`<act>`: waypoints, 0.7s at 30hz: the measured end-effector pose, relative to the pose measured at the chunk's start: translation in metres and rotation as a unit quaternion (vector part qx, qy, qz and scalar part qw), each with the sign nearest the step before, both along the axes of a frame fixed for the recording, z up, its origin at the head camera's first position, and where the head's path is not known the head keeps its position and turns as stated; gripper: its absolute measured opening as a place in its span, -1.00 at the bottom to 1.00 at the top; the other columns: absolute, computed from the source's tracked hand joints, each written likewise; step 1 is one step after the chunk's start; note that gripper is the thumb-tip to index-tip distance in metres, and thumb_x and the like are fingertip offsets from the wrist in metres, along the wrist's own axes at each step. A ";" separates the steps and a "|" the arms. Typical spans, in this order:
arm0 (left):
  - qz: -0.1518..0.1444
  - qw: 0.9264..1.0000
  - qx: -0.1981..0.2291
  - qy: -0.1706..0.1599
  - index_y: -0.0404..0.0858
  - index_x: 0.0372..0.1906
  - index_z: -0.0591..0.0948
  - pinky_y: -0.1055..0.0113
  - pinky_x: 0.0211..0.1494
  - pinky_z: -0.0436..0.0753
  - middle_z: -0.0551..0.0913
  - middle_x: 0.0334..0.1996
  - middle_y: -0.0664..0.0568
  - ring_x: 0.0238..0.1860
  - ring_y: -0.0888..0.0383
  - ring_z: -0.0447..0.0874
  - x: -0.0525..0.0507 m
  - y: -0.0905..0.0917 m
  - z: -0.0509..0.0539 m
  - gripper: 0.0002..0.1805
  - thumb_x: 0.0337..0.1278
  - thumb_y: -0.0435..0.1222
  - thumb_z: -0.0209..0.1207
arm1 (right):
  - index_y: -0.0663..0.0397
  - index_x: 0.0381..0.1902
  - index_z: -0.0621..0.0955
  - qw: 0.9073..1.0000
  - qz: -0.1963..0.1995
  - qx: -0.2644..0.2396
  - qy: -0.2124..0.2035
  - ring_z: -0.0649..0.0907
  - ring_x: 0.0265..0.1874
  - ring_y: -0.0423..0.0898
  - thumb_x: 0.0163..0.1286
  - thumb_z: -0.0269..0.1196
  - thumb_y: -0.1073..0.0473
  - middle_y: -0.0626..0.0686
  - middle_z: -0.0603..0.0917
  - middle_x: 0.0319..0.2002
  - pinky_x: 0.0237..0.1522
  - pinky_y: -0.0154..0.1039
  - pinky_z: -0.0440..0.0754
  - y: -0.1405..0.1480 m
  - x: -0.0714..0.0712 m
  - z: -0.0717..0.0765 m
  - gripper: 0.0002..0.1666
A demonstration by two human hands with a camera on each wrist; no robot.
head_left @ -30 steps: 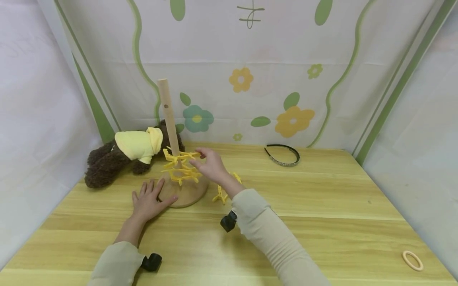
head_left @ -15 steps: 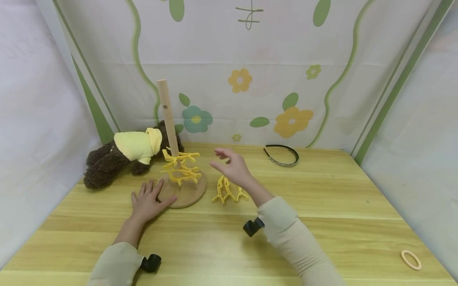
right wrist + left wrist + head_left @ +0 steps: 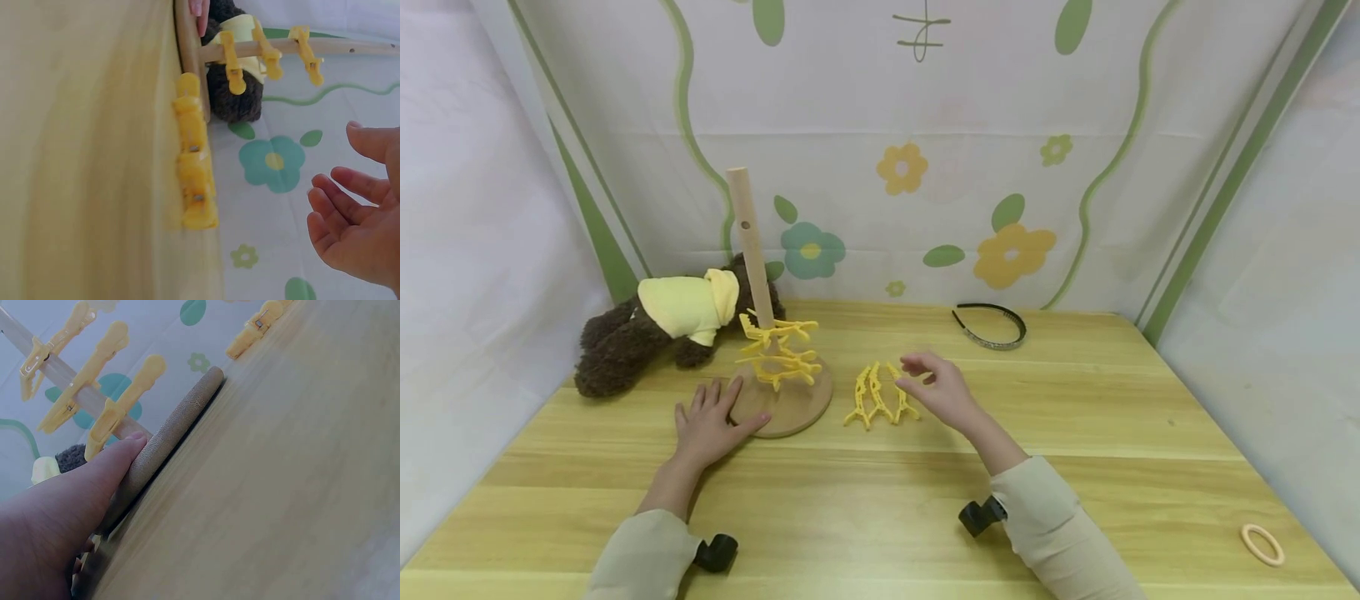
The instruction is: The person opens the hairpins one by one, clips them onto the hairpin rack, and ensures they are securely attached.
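A round wooden base (image 3: pixel 801 404) carries an upright wooden post (image 3: pixel 749 242). Several yellow alligator hair clips (image 3: pixel 84 378) are clamped along the post's lower part, jutting out sideways. My left hand (image 3: pixel 706 423) lies spread at the base's near left rim, thumb resting on top of it. To the right of the base, three loose yellow hair clips (image 3: pixel 877 392) stand in a row on the table. Just beside the rightmost of them hovers my right hand (image 3: pixel 946 392), fingers loosely bent and holding nothing. In the right wrist view the loose hair clips (image 3: pixel 194 150) overlap one another.
A dark brown plush toy (image 3: pixel 681 312) in a yellow hoodie lies behind and left of the stand. At the back sits a black headband (image 3: pixel 1011 342). A small wooden ring (image 3: pixel 1262 545) lies near the table's right edge. Flower-printed cloth (image 3: pixel 940 200) encloses the back.
My right hand has let go of a hair clip on the post and moved right and nearer, to beside the loose clips. My left hand has stayed on the base.
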State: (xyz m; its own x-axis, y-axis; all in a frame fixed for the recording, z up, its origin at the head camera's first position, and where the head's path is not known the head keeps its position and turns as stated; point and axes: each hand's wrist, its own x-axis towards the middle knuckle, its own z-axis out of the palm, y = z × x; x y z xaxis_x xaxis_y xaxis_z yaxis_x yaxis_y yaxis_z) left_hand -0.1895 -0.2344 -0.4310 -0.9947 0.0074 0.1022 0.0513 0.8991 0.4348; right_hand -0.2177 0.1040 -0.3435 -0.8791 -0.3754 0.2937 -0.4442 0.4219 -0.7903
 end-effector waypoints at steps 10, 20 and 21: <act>0.002 1.000 0.005 0.004 -0.18 0.33 -0.01 -0.30 -0.01 -0.41 -0.06 0.23 -0.38 0.21 -0.33 -0.28 -0.001 -0.001 -0.002 -0.01 -0.16 0.31 -0.05 | 0.32 -0.07 0.50 0.999 -0.005 0.033 -0.010 0.51 -0.25 -0.01 0.15 0.21 0.22 0.17 0.57 -0.22 -0.27 -0.16 0.46 0.021 -0.008 -0.040 -0.60; 0.003 1.000 0.001 0.006 -0.18 0.33 0.01 -0.31 -0.01 -0.39 -0.05 0.23 -0.38 0.21 -0.33 -0.26 -0.002 0.000 -0.003 -0.01 -0.16 0.32 -0.06 | 0.35 -0.22 0.56 0.998 -0.020 0.035 -0.041 0.51 -0.44 -0.13 0.09 0.23 0.32 -0.01 0.55 -0.45 -0.38 -0.30 0.48 0.023 -0.014 -0.073 -0.73; 0.003 1.000 0.001 0.007 -0.18 0.33 0.01 -0.31 -0.01 -0.39 -0.05 0.23 -0.38 0.21 -0.33 -0.26 -0.002 0.000 -0.003 -0.01 -0.16 0.32 -0.06 | 0.33 -0.24 0.57 0.998 -0.021 0.040 -0.038 0.50 -0.46 -0.15 0.08 0.24 0.32 -0.02 0.54 -0.47 -0.41 -0.31 0.47 0.023 -0.015 -0.076 -0.75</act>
